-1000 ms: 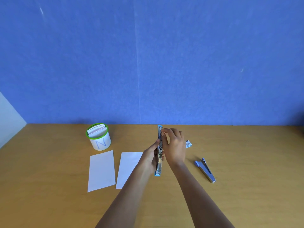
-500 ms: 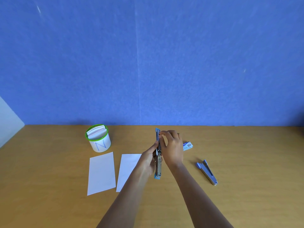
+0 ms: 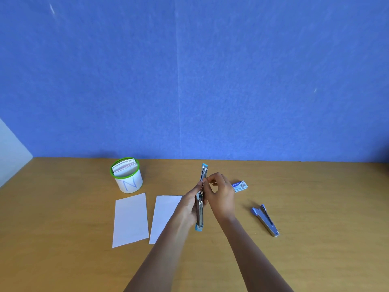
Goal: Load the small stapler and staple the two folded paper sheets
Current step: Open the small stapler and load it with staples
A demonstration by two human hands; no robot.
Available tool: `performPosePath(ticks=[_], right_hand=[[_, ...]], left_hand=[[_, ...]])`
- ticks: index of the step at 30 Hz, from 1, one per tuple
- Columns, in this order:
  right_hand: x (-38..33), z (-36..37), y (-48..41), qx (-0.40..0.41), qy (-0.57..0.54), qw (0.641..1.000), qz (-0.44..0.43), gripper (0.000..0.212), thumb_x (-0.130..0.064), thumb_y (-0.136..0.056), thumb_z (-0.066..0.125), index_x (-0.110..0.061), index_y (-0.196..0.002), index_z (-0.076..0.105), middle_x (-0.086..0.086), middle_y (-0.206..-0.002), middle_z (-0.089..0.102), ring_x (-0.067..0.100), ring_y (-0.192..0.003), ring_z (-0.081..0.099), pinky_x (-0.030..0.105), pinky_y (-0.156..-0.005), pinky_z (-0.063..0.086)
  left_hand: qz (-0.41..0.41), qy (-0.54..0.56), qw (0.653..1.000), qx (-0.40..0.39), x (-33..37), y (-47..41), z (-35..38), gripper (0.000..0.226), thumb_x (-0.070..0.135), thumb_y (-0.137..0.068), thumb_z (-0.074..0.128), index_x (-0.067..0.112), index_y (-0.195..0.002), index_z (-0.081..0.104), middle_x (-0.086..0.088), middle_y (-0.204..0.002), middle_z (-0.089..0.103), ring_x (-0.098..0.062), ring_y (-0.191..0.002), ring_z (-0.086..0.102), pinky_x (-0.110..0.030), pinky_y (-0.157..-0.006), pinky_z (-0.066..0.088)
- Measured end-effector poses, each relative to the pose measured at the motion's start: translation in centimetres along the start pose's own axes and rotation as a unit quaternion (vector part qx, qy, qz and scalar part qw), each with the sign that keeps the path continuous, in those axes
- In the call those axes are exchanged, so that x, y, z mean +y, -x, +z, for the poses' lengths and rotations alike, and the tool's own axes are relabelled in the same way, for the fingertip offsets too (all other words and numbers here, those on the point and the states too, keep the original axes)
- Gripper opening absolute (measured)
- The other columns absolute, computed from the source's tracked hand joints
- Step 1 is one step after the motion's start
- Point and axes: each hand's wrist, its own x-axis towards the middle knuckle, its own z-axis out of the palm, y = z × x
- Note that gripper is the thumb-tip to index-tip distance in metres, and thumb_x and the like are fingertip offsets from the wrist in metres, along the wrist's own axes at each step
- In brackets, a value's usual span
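Small blue-and-silver metal stapler (image 3: 200, 208), swung open lengthwise, held above the wooden desk (image 3: 315, 207): left hand (image 3: 188, 207) grips its lower half, right hand (image 3: 221, 197) pinches its middle. Two white folded paper sheets (image 3: 130, 220) lie flat at left.

Setting: office-type desk station.

Evidence:
- Wood-tone desk (image 3: 315, 249) set against a blue, felt-like partition (image 3: 189, 81).
- A pale wall (image 3: 10, 154) at the far left edge.
- Stationery across the surface:
  - left paper sheet (image 3: 130, 220) and right paper sheet (image 3: 164, 213)
  - box of staples (image 3: 239, 186)
  - small stapler (image 3: 200, 207), swung open
  - second stapler (image 3: 265, 220), lying well to the right
  - white green-rimmed cup (image 3: 129, 182) marked N, holding cards
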Motion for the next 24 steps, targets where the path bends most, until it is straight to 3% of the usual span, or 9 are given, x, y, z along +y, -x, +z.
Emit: performPosePath(ticks=[7, 13, 19, 22, 24], right_hand=[[0.1, -0.4, 0.2, 0.016, -0.036, 0.999, 0.017, 0.011, -0.008, -0.079, 0.069, -0.014, -0.076, 0.060, -0.009, -0.076, 0.062, 0.005, -0.074, 0.057, 0.008, -0.066, 0.041], [-0.2, -0.5, -0.5, 0.013, -0.029, 0.999, 0.030, 0.008, -0.006, -0.084, 0.065, -0.012, -0.087, 0.068, -0.005, -0.088, 0.065, 0.010, -0.080, 0.060, 0.003, -0.068, 0.039], [-0.7, -0.3, 0.3, 0.042, -0.006, 0.999, -0.031, 0.006, -0.008, -0.085, 0.065, -0.009, -0.089, 0.070, -0.001, -0.095, 0.063, 0.020, -0.088, 0.056, 0.027, -0.073, 0.047], [-0.8, -0.3, 0.4, 0.052, -0.014, 0.998, -0.036, 0.003, -0.012, -0.087, 0.064, -0.010, -0.086, 0.067, -0.002, -0.092, 0.063, 0.019, -0.086, 0.055, 0.028, -0.074, 0.047], [-1.0, -0.4, 0.6, 0.042, -0.030, 0.997, -0.049, 0.007, -0.013, -0.087, 0.064, -0.010, -0.080, 0.063, -0.004, -0.087, 0.064, 0.014, -0.084, 0.056, 0.022, -0.074, 0.044]], left_hand=[[-0.005, 0.010, 1.000, -0.007, -0.3, 0.4, 0.6, 0.019, 0.028, -0.087, 0.065, 0.010, -0.091, 0.068, 0.003, -0.058, 0.056, -0.008, -0.051, 0.054, -0.018, -0.049, 0.050], [-0.008, -0.004, 1.000, -0.026, -0.7, 0.5, 0.8, 0.022, 0.031, -0.089, 0.061, 0.012, -0.080, 0.066, 0.002, -0.056, 0.053, -0.010, -0.047, 0.051, -0.019, -0.044, 0.046], [-0.005, -0.004, 1.000, -0.029, -0.1, 0.6, 0.9, 0.024, 0.036, -0.087, 0.064, 0.013, -0.082, 0.067, 0.003, -0.061, 0.053, -0.012, -0.061, 0.053, -0.024, -0.058, 0.045], [-0.003, -0.001, 1.000, -0.018, -0.1, 0.5, 0.7, 0.024, 0.037, -0.086, 0.065, 0.013, -0.080, 0.067, 0.004, -0.057, 0.054, -0.010, -0.057, 0.054, -0.024, -0.058, 0.045], [-0.001, 0.020, 1.000, -0.003, 0.1, 0.4, 0.5, 0.025, 0.035, -0.088, 0.061, 0.013, -0.077, 0.065, 0.005, -0.053, 0.054, -0.008, -0.051, 0.054, -0.022, -0.056, 0.045]])
